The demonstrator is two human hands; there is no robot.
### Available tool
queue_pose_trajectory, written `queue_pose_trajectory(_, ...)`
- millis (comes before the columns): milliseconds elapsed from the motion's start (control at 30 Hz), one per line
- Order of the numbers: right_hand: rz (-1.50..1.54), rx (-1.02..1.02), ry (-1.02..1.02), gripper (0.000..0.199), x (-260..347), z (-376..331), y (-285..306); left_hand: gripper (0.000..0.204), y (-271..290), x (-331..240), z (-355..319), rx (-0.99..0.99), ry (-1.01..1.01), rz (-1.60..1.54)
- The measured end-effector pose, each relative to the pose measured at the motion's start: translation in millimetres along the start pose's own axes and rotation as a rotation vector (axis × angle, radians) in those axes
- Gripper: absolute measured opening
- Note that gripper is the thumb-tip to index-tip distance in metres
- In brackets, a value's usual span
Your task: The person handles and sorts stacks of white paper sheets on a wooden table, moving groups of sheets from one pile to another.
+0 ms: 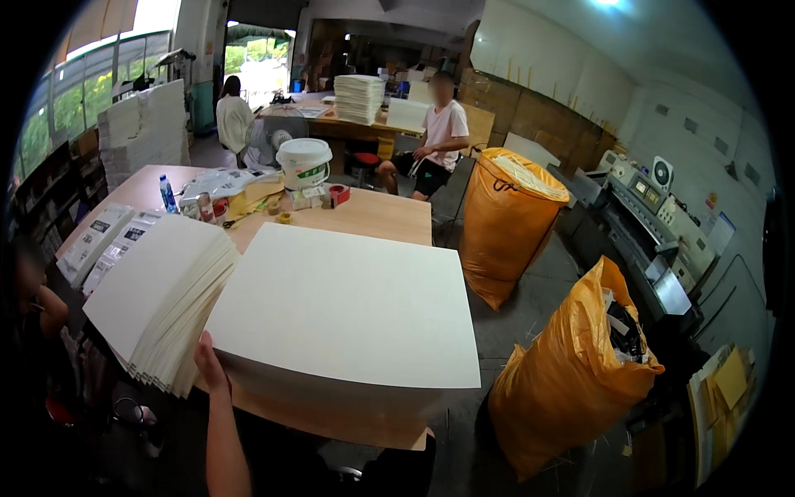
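A tall stack of large white sheets (pixel 348 306) stands on the near end of the wooden table, its top sheet flat. My left hand (pixel 212 363) rests against the stack's near left corner; the finger that shows is stretched out along the edge, and the rest are mostly hidden. Just left of it, a second pile of white sheets (pixel 166 273) lies slanted, its edges fanned out unevenly. My right hand is not to be seen. A small patch of skin shows below the stack's right end, too little to tell what it is.
On the table (pixel 373 217) are a white bucket (pixel 304 164), a blue bottle (pixel 167 194), tape rolls (pixel 339 195) and wrapped packs (pixel 95 244). Two orange sacks (pixel 555 381) stand right, before a machine (pixel 654 207). One person (pixel 443 128) sits behind, another (pixel 235 116) farther back; a third (pixel 50 311) is left.
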State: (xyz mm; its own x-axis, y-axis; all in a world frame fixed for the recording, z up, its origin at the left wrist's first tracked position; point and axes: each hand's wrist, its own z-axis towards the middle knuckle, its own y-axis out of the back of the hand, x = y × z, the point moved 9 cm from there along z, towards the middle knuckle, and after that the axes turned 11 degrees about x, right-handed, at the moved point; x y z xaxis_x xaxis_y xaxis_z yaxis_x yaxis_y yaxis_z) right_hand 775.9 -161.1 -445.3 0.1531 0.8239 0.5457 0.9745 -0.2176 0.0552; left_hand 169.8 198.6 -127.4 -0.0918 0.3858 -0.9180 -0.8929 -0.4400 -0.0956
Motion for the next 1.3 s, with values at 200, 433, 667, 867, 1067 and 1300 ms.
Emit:
queue_pose_trajectory(200, 0.002, -0.023, 0.014, 0.056, -3, 2, 2, 0.066, -1, 27, 9, 0.054, 0.065, -0.075)
queue_pose_trajectory(433, -0.042, -0.032, 0.031, 0.059, -21, 19, 6, 0.072, 3, 11, 10, 0.031, 0.102, -0.078)
queue_pose_trajectory(667, -0.123, -0.492, 0.511, 0.050, 113, -10, 116, 0.073, -18, -4, 0, -0.022, 0.197, -0.190)
queue_pose_trajectory(867, 0.417, -0.155, 1.357, 0.069, 374, -200, 32, 0.065, -9, 8, -1, -0.067, 0.154, -0.142)
queue_pose_trajectory(1067, 0.451, -0.278, 1.363, 0.074, 391, -195, -3, 0.063, -3, -4, -4, -0.095, 0.042, 0.028)
queue_pose_trajectory(1300, 0.491, -0.460, 1.319, 0.067, 400, -214, -2, 0.058, -14, 2, -10, -0.052, 0.061, -0.138)
